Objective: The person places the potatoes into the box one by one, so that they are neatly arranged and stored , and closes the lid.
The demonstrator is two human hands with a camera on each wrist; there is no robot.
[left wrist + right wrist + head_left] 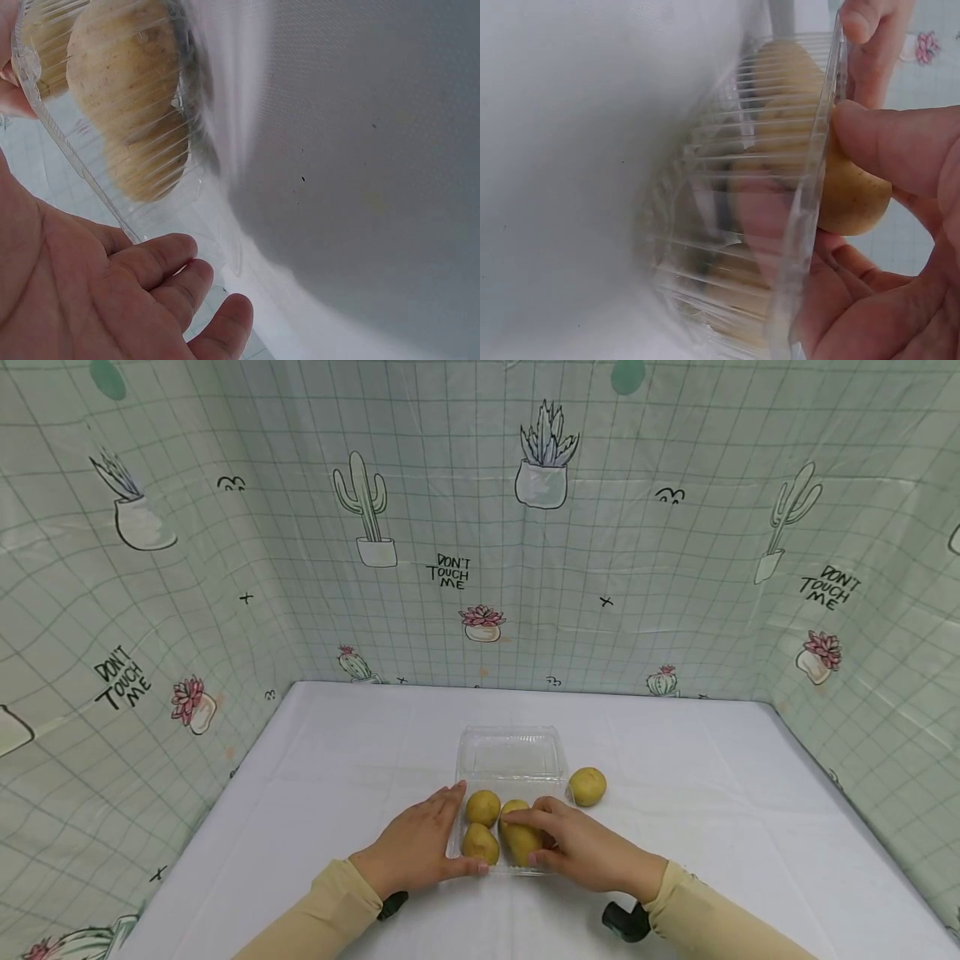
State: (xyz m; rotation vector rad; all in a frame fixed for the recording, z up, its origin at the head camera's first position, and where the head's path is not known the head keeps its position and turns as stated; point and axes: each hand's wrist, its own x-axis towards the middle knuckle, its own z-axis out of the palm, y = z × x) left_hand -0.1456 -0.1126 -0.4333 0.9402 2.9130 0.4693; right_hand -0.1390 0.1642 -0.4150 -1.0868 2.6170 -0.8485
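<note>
A clear plastic clamshell container (801, 247) stands on the table with its lid (510, 752) folded back, away from me. My right hand (592, 852) grips a potato (522, 845) between thumb and fingers, in the right half of the container. Behind it lies another potato (514, 807), partly covered by my fingers. Two more fill the left half, a rear potato (483, 808) and a front potato (480, 844). My left hand (420, 843) rests along the container's left side, fingers extended, thumb at the front edge. In the left wrist view its fingers (161, 259) lie loosely beside the clear wall.
One loose potato (587, 787) sits on the white-covered table (712, 810), just right of the container. A gridded curtain with cactus drawings (570, 568) encloses the back and both sides. Black wrist gear (626, 922) shows under the right wrist.
</note>
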